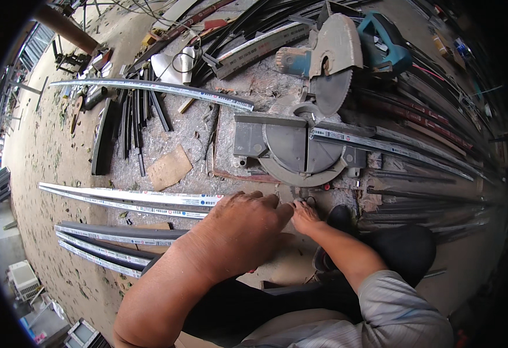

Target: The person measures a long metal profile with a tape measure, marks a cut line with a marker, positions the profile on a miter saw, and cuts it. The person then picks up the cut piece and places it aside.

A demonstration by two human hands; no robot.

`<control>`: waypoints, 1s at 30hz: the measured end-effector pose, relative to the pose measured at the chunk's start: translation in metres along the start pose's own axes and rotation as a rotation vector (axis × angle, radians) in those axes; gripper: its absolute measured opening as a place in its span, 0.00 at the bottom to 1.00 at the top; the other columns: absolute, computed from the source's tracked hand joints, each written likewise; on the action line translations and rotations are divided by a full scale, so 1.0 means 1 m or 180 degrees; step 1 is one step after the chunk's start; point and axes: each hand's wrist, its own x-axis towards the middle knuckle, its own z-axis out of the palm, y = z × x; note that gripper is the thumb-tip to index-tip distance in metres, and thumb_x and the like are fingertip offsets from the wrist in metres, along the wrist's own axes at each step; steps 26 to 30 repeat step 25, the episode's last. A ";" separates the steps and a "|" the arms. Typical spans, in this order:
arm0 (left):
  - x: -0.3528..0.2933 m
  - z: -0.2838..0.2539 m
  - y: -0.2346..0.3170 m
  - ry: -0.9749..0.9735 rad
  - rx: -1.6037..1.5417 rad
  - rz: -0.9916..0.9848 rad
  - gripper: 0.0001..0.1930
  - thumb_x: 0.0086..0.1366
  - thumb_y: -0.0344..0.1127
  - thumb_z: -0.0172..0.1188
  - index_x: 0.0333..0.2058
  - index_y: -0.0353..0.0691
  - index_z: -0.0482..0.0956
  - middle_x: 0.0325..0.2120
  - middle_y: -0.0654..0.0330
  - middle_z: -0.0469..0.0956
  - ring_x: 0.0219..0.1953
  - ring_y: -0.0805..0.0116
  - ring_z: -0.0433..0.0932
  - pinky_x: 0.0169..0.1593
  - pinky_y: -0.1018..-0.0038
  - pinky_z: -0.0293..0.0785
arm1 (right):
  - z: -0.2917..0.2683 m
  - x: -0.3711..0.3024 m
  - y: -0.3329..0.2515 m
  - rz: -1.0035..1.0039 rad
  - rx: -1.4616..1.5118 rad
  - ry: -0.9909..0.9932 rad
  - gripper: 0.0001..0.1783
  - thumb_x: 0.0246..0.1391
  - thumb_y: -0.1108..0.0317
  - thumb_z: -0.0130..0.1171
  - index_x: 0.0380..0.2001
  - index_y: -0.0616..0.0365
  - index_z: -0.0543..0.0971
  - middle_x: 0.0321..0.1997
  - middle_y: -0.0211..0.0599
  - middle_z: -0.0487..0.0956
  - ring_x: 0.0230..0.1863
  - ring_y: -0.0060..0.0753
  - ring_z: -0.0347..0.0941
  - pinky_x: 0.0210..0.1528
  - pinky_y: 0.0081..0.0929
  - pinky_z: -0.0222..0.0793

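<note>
My left hand (248, 223) is bent over with its knuckles up, at the right ends of two long profiles (126, 195) with white printed film. Its fingers curl downward, and what they hold, if anything, is hidden beneath them. Just right of it, my right hand (306, 217) is lower down, its fingers drawn together at a small dark thing I cannot make out. Beyond both hands stands a mitre saw, its grey base (251, 139) on the ground and its toothed blade (332, 93) raised. A film-covered profile (375, 142) lies on the saw base and runs off right.
Another long profile (149, 87) lies far left of the saw. Several more (103, 246) are stacked near left. A cardboard piece (170, 168) and dark offcuts (129, 124) lie left of the base. Dark bars (433, 203) cover the ground at right, near my knee (401, 249).
</note>
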 end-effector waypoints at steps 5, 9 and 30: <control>-0.001 0.003 -0.001 0.0260 0.0063 0.0325 0.17 0.68 0.42 0.63 0.48 0.37 0.80 0.41 0.47 0.81 0.48 0.46 0.82 0.53 0.56 0.77 | -0.001 0.007 -0.006 0.0097 -0.0326 -0.0185 0.23 0.62 0.71 0.56 0.61 0.55 0.70 0.61 0.52 0.73 0.66 0.60 0.70 0.61 0.56 0.72; -0.010 0.010 0.002 0.0380 0.0219 0.0247 0.14 0.68 0.38 0.60 0.46 0.34 0.81 0.42 0.51 0.83 0.47 0.53 0.84 0.52 0.60 0.79 | 0.009 0.016 -0.029 -0.0193 -0.0431 -0.0341 0.25 0.62 0.69 0.56 0.62 0.56 0.67 0.59 0.53 0.74 0.63 0.60 0.71 0.59 0.56 0.73; -0.004 0.011 0.007 0.0069 0.0352 0.0395 0.14 0.69 0.41 0.57 0.43 0.38 0.84 0.41 0.55 0.83 0.47 0.59 0.82 0.51 0.64 0.75 | 0.027 0.004 -0.038 -0.0588 -0.0563 -0.0680 0.35 0.63 0.63 0.56 0.67 0.61 0.56 0.52 0.55 0.78 0.53 0.61 0.75 0.51 0.58 0.75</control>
